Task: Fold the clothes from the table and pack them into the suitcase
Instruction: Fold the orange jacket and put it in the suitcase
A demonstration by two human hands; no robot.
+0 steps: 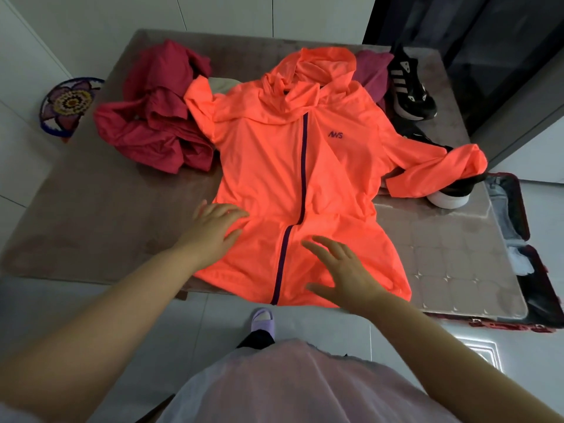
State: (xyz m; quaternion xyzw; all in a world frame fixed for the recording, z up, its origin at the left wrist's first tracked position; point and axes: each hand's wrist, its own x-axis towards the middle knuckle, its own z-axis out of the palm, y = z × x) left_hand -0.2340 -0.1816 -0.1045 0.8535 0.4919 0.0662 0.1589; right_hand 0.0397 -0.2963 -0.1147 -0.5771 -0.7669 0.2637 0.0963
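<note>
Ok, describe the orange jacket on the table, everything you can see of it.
The orange jacket is thin, smooth-looking neon fabric with a hood, a dark zip down the front and a small dark logo. It lies front up, spread on the table, hem at the near edge. One sleeve drapes over a black shoe; the opposite side touches the red clothes. The left hand lies flat on its lower part, and the right hand is spread over the hem.

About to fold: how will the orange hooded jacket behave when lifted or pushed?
Probably floppy: the orange jacket has a sleeve draped over a shoe. Likely thin and light: it bunches at the left hand. Its smooth fabric may slide.
</note>
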